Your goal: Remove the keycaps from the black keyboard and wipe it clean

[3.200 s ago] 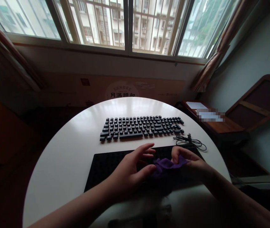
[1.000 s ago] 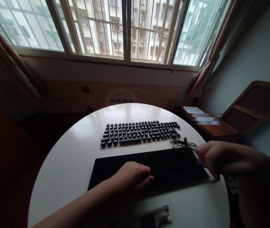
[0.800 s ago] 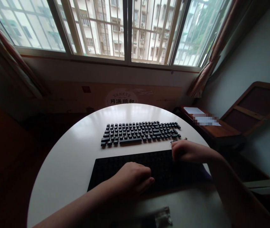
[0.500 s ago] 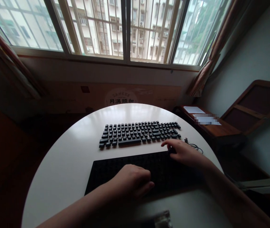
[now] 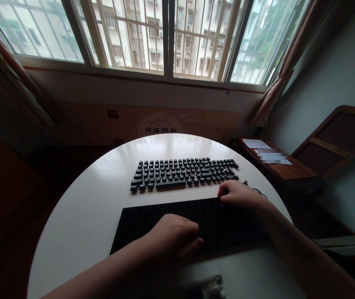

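My left hand (image 5: 177,236) is curled into a loose fist over the front half of a black keyboard base (image 5: 140,222). Whatever its fingers may hold is hidden. At the base's back edge, towards the right, my right hand (image 5: 240,194) has thumb and forefinger brought together. A small dark bit with a purple tint shows at those fingertips, too small to name. Behind the base, black keycaps (image 5: 171,184) lie loose on the white table in keyboard-like rows.
A thin black cable (image 5: 260,192) lies past my right wrist. Near the front edge of the round white table (image 5: 77,207) sits a blurred, shiny small object (image 5: 214,285). Papers (image 5: 255,143) rest on a wooden chair (image 5: 302,171) at right, below the barred window.
My right forefinger, stretched out before, is now bent down to meet the thumb at the base's back edge. My left hand stays in nearly the same place. The view has shifted slightly.
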### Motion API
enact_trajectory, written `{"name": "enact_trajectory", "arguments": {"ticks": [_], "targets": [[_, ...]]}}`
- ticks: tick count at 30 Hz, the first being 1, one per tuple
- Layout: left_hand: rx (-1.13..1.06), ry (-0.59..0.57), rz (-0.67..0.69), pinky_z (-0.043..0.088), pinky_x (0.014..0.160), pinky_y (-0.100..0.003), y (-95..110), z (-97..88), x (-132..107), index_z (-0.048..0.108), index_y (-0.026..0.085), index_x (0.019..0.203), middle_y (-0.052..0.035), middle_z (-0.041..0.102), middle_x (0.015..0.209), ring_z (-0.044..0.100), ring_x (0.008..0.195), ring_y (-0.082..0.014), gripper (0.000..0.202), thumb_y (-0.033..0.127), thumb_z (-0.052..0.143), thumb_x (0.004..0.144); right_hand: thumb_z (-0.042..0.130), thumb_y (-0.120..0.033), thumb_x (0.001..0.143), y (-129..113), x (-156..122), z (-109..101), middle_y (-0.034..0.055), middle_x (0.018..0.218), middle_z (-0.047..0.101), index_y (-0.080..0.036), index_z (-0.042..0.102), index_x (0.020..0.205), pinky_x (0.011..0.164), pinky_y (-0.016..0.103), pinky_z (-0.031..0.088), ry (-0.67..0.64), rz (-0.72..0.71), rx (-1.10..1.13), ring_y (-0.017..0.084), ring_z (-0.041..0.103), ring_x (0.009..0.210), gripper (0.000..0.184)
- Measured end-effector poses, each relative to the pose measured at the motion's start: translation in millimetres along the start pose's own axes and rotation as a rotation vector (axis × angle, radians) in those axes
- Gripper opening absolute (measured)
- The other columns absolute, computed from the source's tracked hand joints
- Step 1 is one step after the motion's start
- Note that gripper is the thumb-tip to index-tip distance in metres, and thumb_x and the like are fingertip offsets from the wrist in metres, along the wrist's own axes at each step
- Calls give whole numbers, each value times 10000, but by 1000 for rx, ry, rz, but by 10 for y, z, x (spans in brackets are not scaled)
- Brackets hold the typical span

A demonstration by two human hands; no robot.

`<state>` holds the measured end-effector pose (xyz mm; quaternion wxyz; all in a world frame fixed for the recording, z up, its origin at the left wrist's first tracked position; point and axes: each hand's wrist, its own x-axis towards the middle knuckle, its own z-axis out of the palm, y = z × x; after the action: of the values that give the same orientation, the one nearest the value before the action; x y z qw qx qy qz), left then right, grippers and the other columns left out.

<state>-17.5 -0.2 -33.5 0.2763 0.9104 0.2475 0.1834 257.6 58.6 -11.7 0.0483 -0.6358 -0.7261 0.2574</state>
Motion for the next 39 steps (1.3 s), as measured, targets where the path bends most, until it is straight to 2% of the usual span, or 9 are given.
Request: {"name": "enact_trajectory", "arguments": {"ticks": [4, 11, 15, 18, 21, 24, 30, 33, 39], "targets": [[-6, 6, -6, 261, 519, -229, -8, 5, 3, 371, 199, 659, 42, 438, 610, 380, 525, -103, 294, 276, 534, 890, 633, -178, 675, -36, 30, -32, 15, 807, 736, -219, 779, 778, 614, 244, 435, -21, 26, -13, 185, 668, 765, 184], [-20, 28, -3, 256, 517, -231, 14, -10, 1, 356, 200, 655, 46, 408, 604, 369, 524, -102, 304, 270, 542, 885, 608, -210, 766, -55, -105, 73, 41, 945, 741, -226, 773, 878, 730, 294, 437, 120, 29, -85, 224, 664, 887, 200], [-26, 18, 0, 256, 514, -229, 6, -1, 4, 360, 200, 660, 47, 422, 605, 368, 517, -98, 299, 265, 532, 895, 588, -186, 801, 3, -179, 102, 25, 1073, 715, -235, 739, 970, 835, 297, 440, 221, -54, -68, 211, 643, 996, 232], [-15, 20, 11, 260, 516, -232, -14, 10, 7, 357, 201, 664, 48, 418, 604, 368, 521, -100, 298, 271, 521, 903, 563, -168, 814, 85, -209, 43, 22, 1003, 715, -217, 718, 929, 854, 292, 445, 290, -117, 0, 192, 648, 949, 198], [-6, 28, 23, 257, 510, -239, -19, 8, 9, 338, 204, 662, 48, 399, 601, 356, 517, -103, 302, 269, 511, 900, 561, -173, 820, 184, -217, -24, 10, 948, 710, -215, 711, 927, 847, 280, 455, 263, -149, 78, 177, 651, 908, 189], [-7, 16, 27, 264, 510, -243, -2, -11, 11, 323, 207, 659, 44, 402, 604, 359, 521, -107, 304, 262, 501, 899, 585, -188, 817, 255, -214, -38, 15, 989, 685, -208, 701, 922, 864, 276, 453, 220, -204, 89, 175, 633, 941, 157], [-9, -4, 31, 272, 518, -238, 8, -22, 17, 343, 205, 664, 34, 436, 611, 382, 532, -110, 297, 273, 482, 917, 610, -223, 820, 206, -231, 19, 35, 999, 659, -193, 630, 906, 812, 287, 447, 140, -184, 4, 185, 605, 901, 93], [-4, -3, 25, 274, 523, -235, 1, -18, 13, 351, 204, 665, 30, 452, 615, 389, 536, -109, 297, 276, 490, 918, 602, -216, 824, 179, -237, 25, 38, 1003, 673, -197, 630, 958, 812, 293, 445, 125, -163, -11, 188, 609, 898, 139], [-28, -10, 16, 274, 519, -222, 15, -34, 13, 366, 200, 668, 34, 463, 619, 398, 532, -101, 283, 261, 511, 904, 628, -283, 838, 208, -222, 43, 54, 1131, 668, -207, 667, 1091, 916, 316, 458, 70, -221, 62, 214, 615, 1022, 268]]}}
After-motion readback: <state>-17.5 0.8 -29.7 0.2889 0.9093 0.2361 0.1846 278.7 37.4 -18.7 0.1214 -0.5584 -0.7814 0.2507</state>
